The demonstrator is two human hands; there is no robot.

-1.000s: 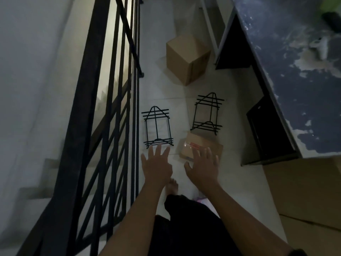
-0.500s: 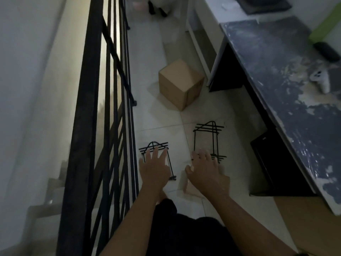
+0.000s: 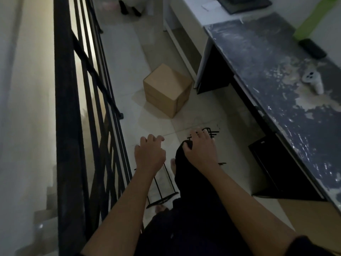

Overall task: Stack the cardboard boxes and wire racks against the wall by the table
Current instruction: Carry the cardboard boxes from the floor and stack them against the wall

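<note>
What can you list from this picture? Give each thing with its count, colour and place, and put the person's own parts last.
box: 1, brown, on the floor ahead, near the table's end
racks: 2, black wire, on the floor; one under the left hand, one under the right hand
table: 1, dark top with worn pale patches, at the right
controller: 1, white, on the table
remote: 1, black, at the table's far edge
railing: 1, black, at the left beside the stairs
hands: 2, left and right, reaching down over the racks; grip unclear
</note>
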